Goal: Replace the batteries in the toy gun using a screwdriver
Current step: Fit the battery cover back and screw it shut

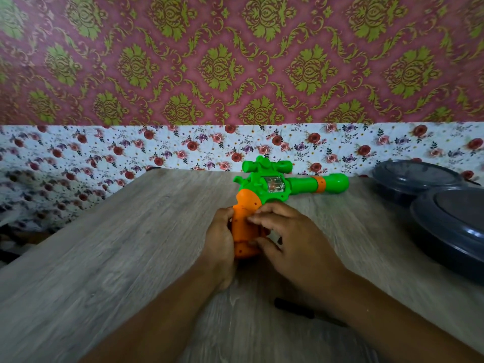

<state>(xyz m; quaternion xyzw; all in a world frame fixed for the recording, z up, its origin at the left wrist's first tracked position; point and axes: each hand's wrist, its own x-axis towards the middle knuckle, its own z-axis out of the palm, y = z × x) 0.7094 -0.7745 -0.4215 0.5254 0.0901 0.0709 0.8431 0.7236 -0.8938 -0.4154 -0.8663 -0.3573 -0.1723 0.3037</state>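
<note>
Backdrop: wall [235,56] papered in maroon with green-gold damask motifs across the upper half of the frame; below it, a white band [131,150] printed with small red and purple roses. Worktop [117,258]: grey wood-grain surface filling the lower half of the frame. Toy gun [272,187]: centre of the frame, lying flat on the worktop, green body with a green scope on top, a small clear window in the side, barrel pointing toward the right with one orange ring near its rounded muzzle; orange grip [246,226] pointing toward the lower edge of the frame. Left hand [220,247]: against the left side of the orange grip, fingers curled round its edge and holding it. Right hand [293,239]: on the right side of the grip, fingers bent, tips pressed on the grip's upper face, thumb at its lower end. Screwdriver [296,309]: dark slim object lying on the worktop, lower centre, partly hidden beneath the right forearm; probably the tool, though blur leaves this uncertain. Dark grey round containers, two: one [413,179] at the right edge of the frame, the other [450,226] just below and overlapping it, both well apart from the gun.
</note>
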